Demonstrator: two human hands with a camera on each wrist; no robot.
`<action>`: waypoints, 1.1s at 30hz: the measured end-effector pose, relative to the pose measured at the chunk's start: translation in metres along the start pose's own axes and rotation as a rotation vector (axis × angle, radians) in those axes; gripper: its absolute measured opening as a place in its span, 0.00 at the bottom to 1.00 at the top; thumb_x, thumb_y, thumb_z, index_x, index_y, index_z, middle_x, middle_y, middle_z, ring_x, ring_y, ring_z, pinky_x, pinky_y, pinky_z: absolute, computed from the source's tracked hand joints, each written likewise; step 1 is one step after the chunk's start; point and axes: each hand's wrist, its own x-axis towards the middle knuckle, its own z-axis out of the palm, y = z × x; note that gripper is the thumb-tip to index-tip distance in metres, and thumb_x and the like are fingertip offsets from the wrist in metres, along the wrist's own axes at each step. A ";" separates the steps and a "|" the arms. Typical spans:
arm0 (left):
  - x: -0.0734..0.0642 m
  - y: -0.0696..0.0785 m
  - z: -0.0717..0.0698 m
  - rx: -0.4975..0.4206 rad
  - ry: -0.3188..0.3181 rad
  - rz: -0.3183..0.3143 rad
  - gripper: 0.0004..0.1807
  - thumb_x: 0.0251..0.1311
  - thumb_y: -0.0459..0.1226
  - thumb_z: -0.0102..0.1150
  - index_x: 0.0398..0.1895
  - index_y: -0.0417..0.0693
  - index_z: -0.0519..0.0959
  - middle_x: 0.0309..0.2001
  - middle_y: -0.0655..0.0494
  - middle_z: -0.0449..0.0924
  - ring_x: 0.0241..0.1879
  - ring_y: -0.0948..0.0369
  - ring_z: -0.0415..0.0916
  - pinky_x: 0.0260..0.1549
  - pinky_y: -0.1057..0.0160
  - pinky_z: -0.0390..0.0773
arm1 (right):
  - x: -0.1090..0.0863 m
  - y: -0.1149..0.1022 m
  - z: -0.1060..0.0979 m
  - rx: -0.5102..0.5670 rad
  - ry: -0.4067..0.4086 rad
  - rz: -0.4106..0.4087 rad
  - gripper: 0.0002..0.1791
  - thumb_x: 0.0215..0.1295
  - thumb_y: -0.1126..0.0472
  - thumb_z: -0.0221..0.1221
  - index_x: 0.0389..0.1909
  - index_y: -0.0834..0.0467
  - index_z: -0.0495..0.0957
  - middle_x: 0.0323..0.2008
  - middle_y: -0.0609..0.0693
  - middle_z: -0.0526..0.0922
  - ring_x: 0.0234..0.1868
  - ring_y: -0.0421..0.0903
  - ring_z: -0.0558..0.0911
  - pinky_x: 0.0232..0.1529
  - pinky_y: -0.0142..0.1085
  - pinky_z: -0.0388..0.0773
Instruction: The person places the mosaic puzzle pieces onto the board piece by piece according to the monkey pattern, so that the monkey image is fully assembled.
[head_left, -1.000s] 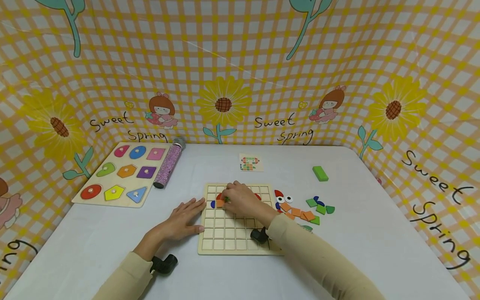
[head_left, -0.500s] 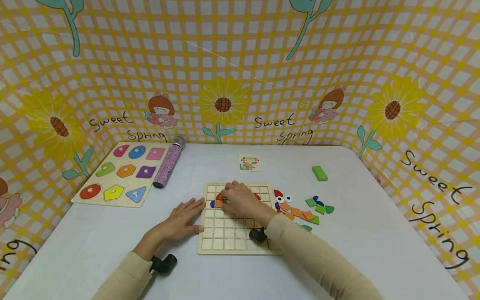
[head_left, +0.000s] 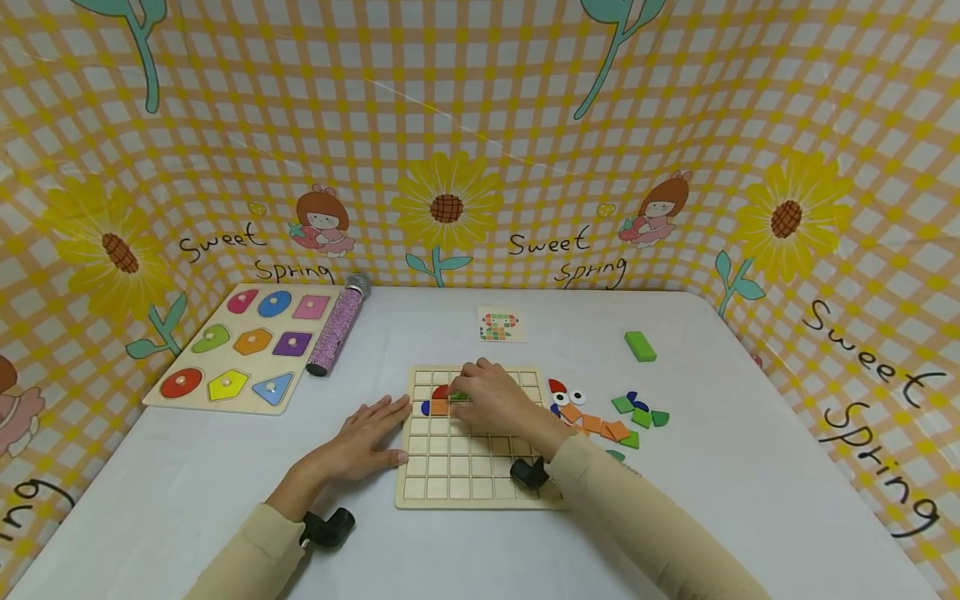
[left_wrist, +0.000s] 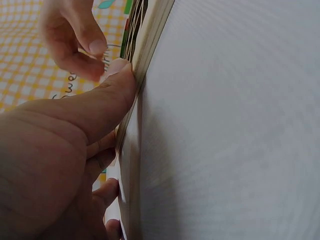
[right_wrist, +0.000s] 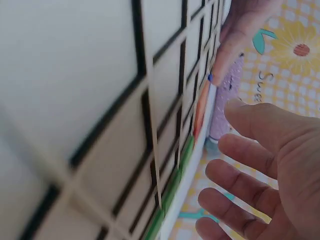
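Observation:
A wooden grid board (head_left: 480, 490) lies before me on the white table. My left hand (head_left: 360, 446) rests against its left edge with extended fingers; in the left wrist view the thumb touches the edge. Over the upper rows hovers my right hand (head_left: 491, 402), fingers loosely bent. In the right wrist view nothing shows between the fingers (right_wrist: 240, 172) and thumb. A green piece (head_left: 457, 396) lies in the grid by the fingertips, with a red piece (head_left: 440, 391), an orange square (head_left: 439, 407) and a blue piece (head_left: 425, 408) to its left. The right hand hides other cells.
Loose orange squares (head_left: 592, 424), green pieces (head_left: 641, 417) and white eye discs (head_left: 577, 398) lie right of the board. A pattern card (head_left: 502, 325) and a green block (head_left: 641, 347) lie farther back. Back left are a glittery microphone (head_left: 337, 332) and a shape puzzle (head_left: 243, 358).
My right hand has shifted slightly right, and the green piece now shows in the grid beside the red and orange pieces. The left hand stays at the board's edge.

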 end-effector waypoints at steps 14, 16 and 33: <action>0.000 0.000 0.001 -0.002 -0.002 -0.006 0.40 0.62 0.48 0.57 0.73 0.44 0.53 0.75 0.48 0.48 0.75 0.44 0.39 0.71 0.37 0.37 | -0.052 0.068 -0.024 0.032 0.124 0.079 0.15 0.55 0.55 0.67 0.42 0.56 0.83 0.41 0.51 0.81 0.39 0.48 0.72 0.39 0.40 0.69; 0.000 0.000 0.001 0.001 -0.001 -0.003 0.40 0.61 0.48 0.57 0.73 0.44 0.53 0.75 0.48 0.48 0.75 0.43 0.39 0.71 0.37 0.37 | -0.061 0.078 -0.025 0.028 0.114 0.116 0.15 0.56 0.55 0.66 0.43 0.56 0.83 0.41 0.51 0.81 0.39 0.48 0.72 0.39 0.40 0.69; 0.001 0.001 0.001 0.013 0.000 0.007 0.40 0.62 0.47 0.57 0.72 0.42 0.54 0.75 0.46 0.49 0.74 0.42 0.40 0.71 0.37 0.37 | -0.101 0.140 -0.021 -0.039 0.007 0.320 0.16 0.55 0.55 0.65 0.44 0.57 0.83 0.43 0.55 0.81 0.44 0.53 0.73 0.47 0.49 0.74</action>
